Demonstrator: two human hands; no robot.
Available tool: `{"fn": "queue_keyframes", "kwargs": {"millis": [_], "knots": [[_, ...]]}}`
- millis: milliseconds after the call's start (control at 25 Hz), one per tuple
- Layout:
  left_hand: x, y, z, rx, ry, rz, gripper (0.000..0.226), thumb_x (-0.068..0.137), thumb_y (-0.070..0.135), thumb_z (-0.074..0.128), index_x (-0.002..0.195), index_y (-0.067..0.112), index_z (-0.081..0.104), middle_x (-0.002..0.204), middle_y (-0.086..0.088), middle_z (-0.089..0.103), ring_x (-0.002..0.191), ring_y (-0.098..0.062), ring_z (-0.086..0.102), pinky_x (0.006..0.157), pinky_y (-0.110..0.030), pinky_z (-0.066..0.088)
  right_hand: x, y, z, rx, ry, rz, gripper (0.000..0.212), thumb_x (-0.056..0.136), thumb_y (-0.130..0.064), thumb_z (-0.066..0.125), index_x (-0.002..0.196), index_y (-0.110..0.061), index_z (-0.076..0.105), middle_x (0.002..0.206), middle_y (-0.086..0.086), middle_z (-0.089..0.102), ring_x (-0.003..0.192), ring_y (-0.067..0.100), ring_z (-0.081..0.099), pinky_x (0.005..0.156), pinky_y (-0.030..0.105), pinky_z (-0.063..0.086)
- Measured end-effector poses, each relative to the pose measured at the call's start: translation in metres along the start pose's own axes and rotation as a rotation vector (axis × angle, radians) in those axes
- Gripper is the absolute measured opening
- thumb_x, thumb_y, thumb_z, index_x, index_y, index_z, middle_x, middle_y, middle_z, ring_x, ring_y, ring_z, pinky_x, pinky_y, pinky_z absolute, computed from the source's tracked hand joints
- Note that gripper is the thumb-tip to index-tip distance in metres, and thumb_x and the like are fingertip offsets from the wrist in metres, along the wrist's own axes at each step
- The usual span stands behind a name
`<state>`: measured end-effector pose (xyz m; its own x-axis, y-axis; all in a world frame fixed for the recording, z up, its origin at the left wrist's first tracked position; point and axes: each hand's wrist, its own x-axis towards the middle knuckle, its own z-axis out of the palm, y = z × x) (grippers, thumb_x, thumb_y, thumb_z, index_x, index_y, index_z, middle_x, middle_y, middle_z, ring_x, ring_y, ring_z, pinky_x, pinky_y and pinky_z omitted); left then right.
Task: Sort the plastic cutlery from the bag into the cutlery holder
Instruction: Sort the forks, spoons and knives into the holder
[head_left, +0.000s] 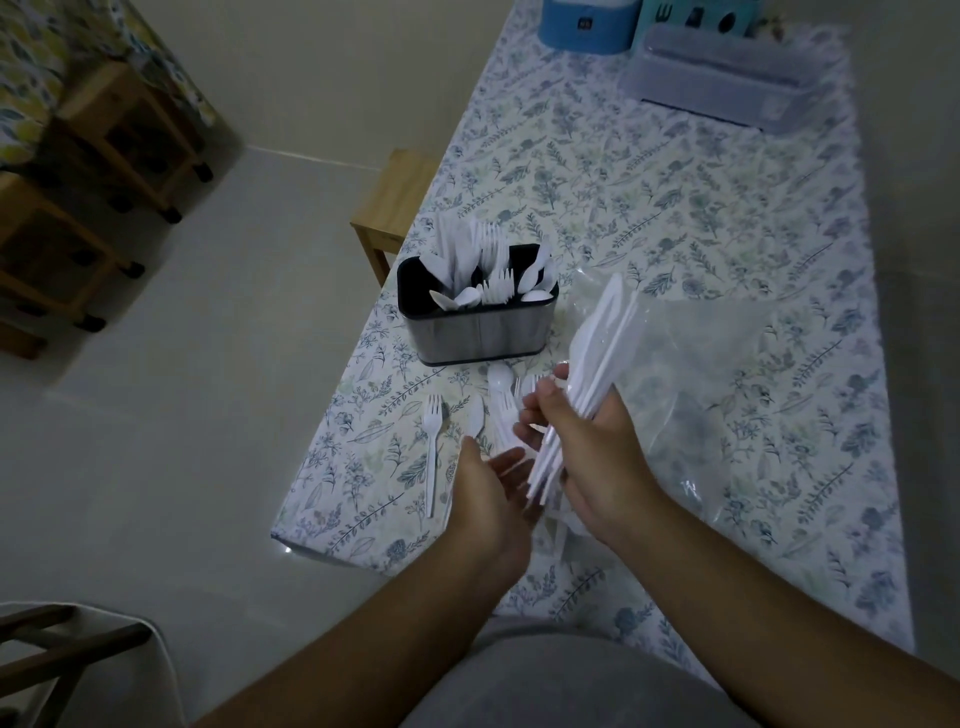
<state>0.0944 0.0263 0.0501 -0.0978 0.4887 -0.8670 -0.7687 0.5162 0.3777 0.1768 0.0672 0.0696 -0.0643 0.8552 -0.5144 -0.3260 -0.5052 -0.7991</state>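
R hand (587, 457) gripping knife bundle (597, 353), L hand (493, 488) loose beneath; cutlery holder (478, 322), bag (727, 389), loose fork (432, 447) nearby.

Table (649, 171) is wearing a leafy floral cloth. The holder (475, 327) is sitting near its left edge, stuffed with white cutlery. Just in front of the holder a fork (432, 447), knife (476, 415) and spoon (500, 376) are lying loose. Right of the holder a clear bag (727, 395) is lying flat. Well behind it a lidded box (727, 78) and a blue tub (587, 26) are sitting.

Dim room, pale floor (208, 364), wooden stool (395, 202)
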Motion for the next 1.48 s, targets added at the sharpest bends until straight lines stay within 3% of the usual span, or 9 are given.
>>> {"fn": "queue_keyframes", "kwargs": {"millis": [160,280,400,520,680,920,1080,1280,1480], "knots": [[0.002,0.004,0.01,-0.199,-0.077,-0.008,0.052,0.104,0.045,0.033,0.102,0.012,0.073,0.094,-0.009,0.078,0.102,-0.025,0.07,0.094,-0.037,0.052,-0.013,0.017,0.014,-0.25,-0.013,-0.022,0.011,0.097,-0.018,0.064,0.107,-0.017,0.06,0.078,0.002,0.074,0.077,0.016,0.074,0.082,0.037,0.061],[0.002,0.008,0.001,0.046,-0.036,0.155,0.054,0.105,0.046,0.034,0.116,0.005,0.068,0.082,-0.004,0.074,0.086,-0.019,0.068,0.085,-0.036,0.05,-0.009,0.007,0.004,-0.423,-0.048,-0.025,0.01,0.098,-0.024,0.062,0.107,-0.019,0.06,0.077,0.002,0.072,0.066,0.014,0.07,0.067,0.033,0.06],[0.005,0.029,-0.013,0.432,-0.087,0.425,0.039,0.104,0.044,0.042,0.132,0.023,0.058,0.118,0.004,0.071,0.106,-0.013,0.067,0.091,-0.033,0.051,-0.011,0.001,-0.009,-0.61,-0.196,0.061,0.014,0.098,-0.025,0.064,0.11,-0.021,0.057,0.077,0.008,0.065,0.053,0.014,0.058,0.047,0.031,0.051],[0.003,0.039,-0.015,0.687,-0.228,0.458,0.042,0.102,0.05,0.045,0.141,0.034,0.048,0.131,0.014,0.062,0.116,-0.006,0.061,0.101,-0.032,0.049,-0.015,0.013,-0.015,-0.789,-0.295,0.17,0.026,0.094,-0.028,0.07,0.113,-0.02,0.054,0.072,0.009,0.065,0.053,0.017,0.058,0.049,0.031,0.051],[0.002,0.026,-0.012,0.885,-0.159,0.598,0.027,0.106,0.025,0.046,0.129,0.015,0.054,0.099,0.013,0.064,0.089,0.003,0.062,0.078,-0.013,0.049,-0.012,0.022,-0.019,-0.732,-0.349,0.187,0.02,0.091,-0.01,0.071,0.11,-0.006,0.064,0.082,0.016,0.067,0.062,0.02,0.064,0.061,0.037,0.06],[0.011,0.017,-0.013,1.006,-0.167,0.658,0.024,0.1,0.032,0.052,0.108,0.01,0.057,0.099,-0.018,0.065,0.089,-0.029,0.064,0.083,-0.051,0.054,-0.01,0.029,-0.025,-0.642,-0.272,0.254,0.023,0.09,-0.003,0.055,0.107,-0.008,0.07,0.07,0.02,0.063,0.059,0.021,0.058,0.054,0.034,0.047],[0.005,0.008,-0.01,0.613,-0.109,0.446,0.04,0.104,0.045,0.042,0.136,0.024,0.055,0.129,0.006,0.064,0.118,-0.014,0.061,0.104,-0.039,0.046,-0.005,0.021,-0.022,-0.249,-0.012,0.206,0.022,0.099,-0.025,0.062,0.097,-0.004,0.067,0.071,0.009,0.063,0.06,0.019,0.063,0.051,0.027,0.051],[-0.003,-0.007,0.008,0.019,-0.144,-0.036,0.061,0.106,0.053,0.024,0.118,0.012,0.069,0.118,-0.01,0.074,0.113,-0.023,0.066,0.095,-0.036,0.05,-0.002,0.027,-0.006,-0.174,0.07,0.028,0.02,0.095,-0.026,0.068,0.097,-0.006,0.068,0.08,0.007,0.076,0.079,0.023,0.075,0.075,0.039,0.06],[0.027,0.02,-0.028,0.882,0.114,0.555,0.021,0.105,0.032,0.043,0.109,0.016,0.056,0.101,-0.004,0.064,0.088,-0.018,0.062,0.065,-0.023,0.045,0.012,0.021,-0.034,-0.346,0.057,0.048,0.024,0.096,-0.035,0.066,0.095,-0.011,0.066,0.075,0.006,0.065,0.053,0.015,0.055,0.057,0.035,0.049]]}}
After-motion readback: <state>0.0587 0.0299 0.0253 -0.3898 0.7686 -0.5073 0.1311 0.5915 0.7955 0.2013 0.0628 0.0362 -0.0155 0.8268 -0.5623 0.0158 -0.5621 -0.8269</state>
